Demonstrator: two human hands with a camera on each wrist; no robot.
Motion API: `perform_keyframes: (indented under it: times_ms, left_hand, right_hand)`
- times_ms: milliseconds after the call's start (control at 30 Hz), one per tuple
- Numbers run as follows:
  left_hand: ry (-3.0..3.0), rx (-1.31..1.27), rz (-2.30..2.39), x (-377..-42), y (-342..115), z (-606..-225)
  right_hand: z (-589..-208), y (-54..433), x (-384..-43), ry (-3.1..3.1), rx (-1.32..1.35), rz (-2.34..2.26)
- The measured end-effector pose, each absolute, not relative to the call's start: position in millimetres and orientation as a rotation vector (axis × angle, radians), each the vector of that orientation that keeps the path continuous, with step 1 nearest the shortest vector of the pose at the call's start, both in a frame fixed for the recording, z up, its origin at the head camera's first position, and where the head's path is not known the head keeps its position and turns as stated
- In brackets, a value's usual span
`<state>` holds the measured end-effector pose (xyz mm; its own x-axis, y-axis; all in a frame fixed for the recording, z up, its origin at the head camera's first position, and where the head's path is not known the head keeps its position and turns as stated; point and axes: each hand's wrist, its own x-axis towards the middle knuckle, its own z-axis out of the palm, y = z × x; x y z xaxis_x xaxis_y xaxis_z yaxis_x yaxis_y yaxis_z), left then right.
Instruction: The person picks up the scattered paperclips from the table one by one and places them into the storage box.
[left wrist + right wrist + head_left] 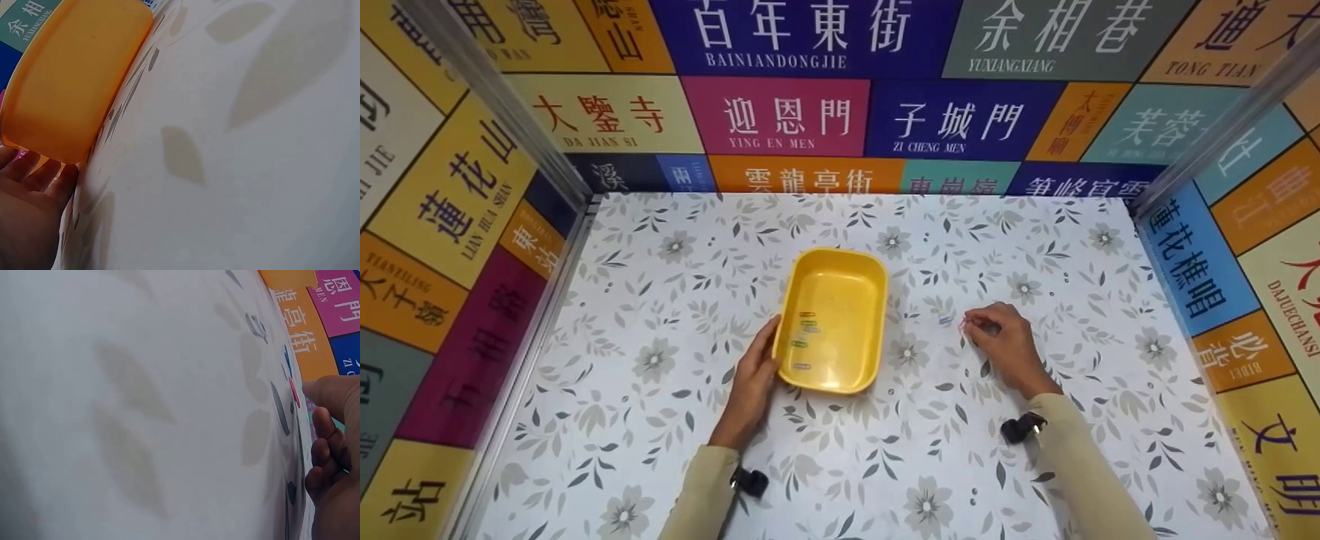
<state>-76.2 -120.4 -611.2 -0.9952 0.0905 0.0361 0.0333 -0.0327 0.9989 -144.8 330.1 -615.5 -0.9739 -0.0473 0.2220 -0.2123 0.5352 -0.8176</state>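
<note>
A yellow plastic tray (pixel 832 382) stands on the patterned tabletop, with several small coloured paper clips (pixel 808 323) lying along the left of its floor. Against the tray's left side rests my left hand (pixel 751 379), its fingers extended along the outer wall. In the left wrist view, the fingertips (pixel 66 174) meet that wall from below. To the right of the tray, my right hand (pixel 1006 341) pinches a pink paper clip (pixel 962 323) between thumb and index finger, low over the tabletop. The other fingers are curled in. A blue paper clip (pixel 946 319) lies just left of it.
White cloth with grey flowers and leaves covers the tabletop (pixel 930 450). Colourful sign-printed panels rise at the back (pixel 784 120), left and right, with metal posts (pixel 1222 112) at the corners. Small black cameras (pixel 750 481) sit on both wrists.
</note>
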Motion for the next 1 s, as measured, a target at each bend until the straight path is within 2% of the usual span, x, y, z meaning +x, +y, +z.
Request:
perform_keyframes:
  times_ms: [667,1000]
  left_hand:
    - [2.118,0.115,2.238,-76.8,-120.1,-613.2]
    - [2.128,0.107,2.236,-75.9,-119.7,-612.7]
  right_hand:
    - [-615.0,346.2,-157.6,-2.710,0.366,1.360]
    - [-616.4,343.7,-156.6,-2.727,0.296,1.371]
